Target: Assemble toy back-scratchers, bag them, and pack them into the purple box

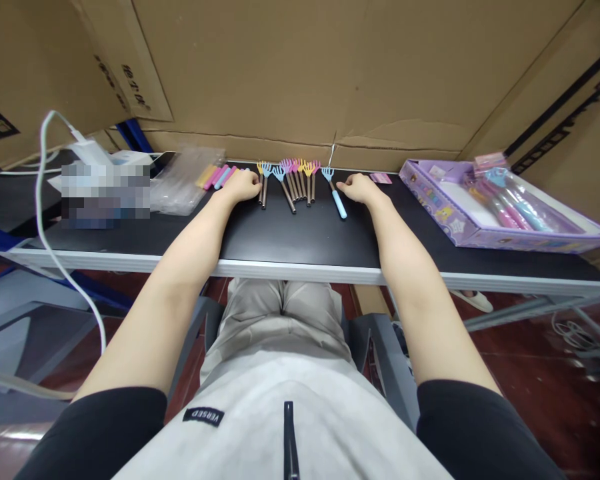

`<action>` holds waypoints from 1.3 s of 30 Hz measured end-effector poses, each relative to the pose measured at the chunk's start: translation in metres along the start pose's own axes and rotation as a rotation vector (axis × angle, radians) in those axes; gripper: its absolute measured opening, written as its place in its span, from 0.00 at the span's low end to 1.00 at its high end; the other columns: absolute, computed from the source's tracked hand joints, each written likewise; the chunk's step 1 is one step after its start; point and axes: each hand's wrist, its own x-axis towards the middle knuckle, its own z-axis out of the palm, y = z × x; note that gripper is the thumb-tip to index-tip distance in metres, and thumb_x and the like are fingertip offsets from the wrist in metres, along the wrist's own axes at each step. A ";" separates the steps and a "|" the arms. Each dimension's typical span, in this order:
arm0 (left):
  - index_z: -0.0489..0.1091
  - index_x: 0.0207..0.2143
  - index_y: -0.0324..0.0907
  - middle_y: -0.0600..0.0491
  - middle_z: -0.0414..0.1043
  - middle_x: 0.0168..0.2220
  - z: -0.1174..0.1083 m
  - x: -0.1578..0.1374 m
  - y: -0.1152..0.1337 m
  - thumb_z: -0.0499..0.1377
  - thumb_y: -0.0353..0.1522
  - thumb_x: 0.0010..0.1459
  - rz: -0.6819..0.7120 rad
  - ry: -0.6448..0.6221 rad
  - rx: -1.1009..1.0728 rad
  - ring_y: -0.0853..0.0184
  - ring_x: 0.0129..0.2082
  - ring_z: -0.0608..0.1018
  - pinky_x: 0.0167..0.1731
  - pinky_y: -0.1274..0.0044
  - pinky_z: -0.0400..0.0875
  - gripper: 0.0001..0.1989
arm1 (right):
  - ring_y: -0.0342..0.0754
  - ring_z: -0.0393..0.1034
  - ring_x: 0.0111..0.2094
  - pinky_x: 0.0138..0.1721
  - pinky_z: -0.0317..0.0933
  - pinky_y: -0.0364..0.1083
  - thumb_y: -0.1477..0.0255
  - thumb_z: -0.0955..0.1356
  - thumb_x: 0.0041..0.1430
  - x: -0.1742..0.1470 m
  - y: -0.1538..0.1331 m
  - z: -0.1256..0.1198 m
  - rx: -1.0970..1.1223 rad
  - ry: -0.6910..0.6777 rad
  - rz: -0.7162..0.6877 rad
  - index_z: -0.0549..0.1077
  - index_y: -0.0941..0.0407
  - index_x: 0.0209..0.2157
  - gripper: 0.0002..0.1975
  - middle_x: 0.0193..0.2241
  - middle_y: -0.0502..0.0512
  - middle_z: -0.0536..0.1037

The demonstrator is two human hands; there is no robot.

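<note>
My left hand [241, 186] rests on the black table, fingers loosely bent, thumb apart and nothing visible in its grasp. It lies between a row of coloured handle grips [223, 177] and several small claw-headed back scratchers with bare metal rods. The nearest is a blue-headed back scratcher [265, 183]; another blue-headed one [285, 190] lies slanted, beside a pink and yellow bunch [299, 180]. Right of these is a back scratcher with a light-blue grip [339, 204] fitted on its rod. Just beside it my right hand [359, 187] lies with fingers apart, holding nothing.
Clear plastic sleeves [183, 187] lie at the left, by a blurred-out item [105, 197] and a white cable [43, 180]. A purple display box [447, 217] with bagged scratchers [517, 200] stands at the right. Cardboard [300, 73] walls off the back. A pink card [381, 178] lies behind my right hand.
</note>
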 end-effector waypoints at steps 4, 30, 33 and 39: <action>0.80 0.38 0.37 0.38 0.83 0.45 -0.001 -0.001 0.002 0.56 0.29 0.59 -0.005 -0.002 0.005 0.52 0.45 0.82 0.43 0.71 0.73 0.13 | 0.62 0.77 0.52 0.52 0.70 0.53 0.56 0.67 0.69 -0.003 -0.007 0.000 -0.012 -0.013 -0.027 0.79 0.60 0.43 0.21 0.47 0.70 0.82; 0.77 0.54 0.34 0.33 0.77 0.55 -0.006 -0.013 0.050 0.54 0.61 0.61 -0.079 -0.162 0.075 0.36 0.58 0.76 0.56 0.59 0.71 0.40 | 0.60 0.78 0.47 0.48 0.70 0.52 0.63 0.70 0.64 -0.010 -0.023 -0.002 -0.040 -0.096 -0.032 0.80 0.59 0.38 0.14 0.41 0.66 0.82; 0.76 0.57 0.34 0.32 0.77 0.56 -0.001 -0.004 0.050 0.54 0.59 0.62 -0.091 -0.170 0.090 0.36 0.59 0.76 0.57 0.58 0.70 0.40 | 0.59 0.78 0.46 0.48 0.70 0.52 0.63 0.69 0.65 -0.011 -0.025 -0.002 -0.040 -0.099 -0.030 0.80 0.59 0.37 0.13 0.40 0.66 0.82; 0.74 0.60 0.34 0.32 0.75 0.60 0.005 0.011 0.054 0.53 0.52 0.65 -0.086 -0.148 0.100 0.38 0.61 0.75 0.58 0.59 0.69 0.35 | 0.59 0.78 0.46 0.48 0.70 0.52 0.62 0.69 0.64 -0.008 -0.022 0.000 -0.049 -0.090 -0.036 0.80 0.59 0.36 0.13 0.39 0.66 0.82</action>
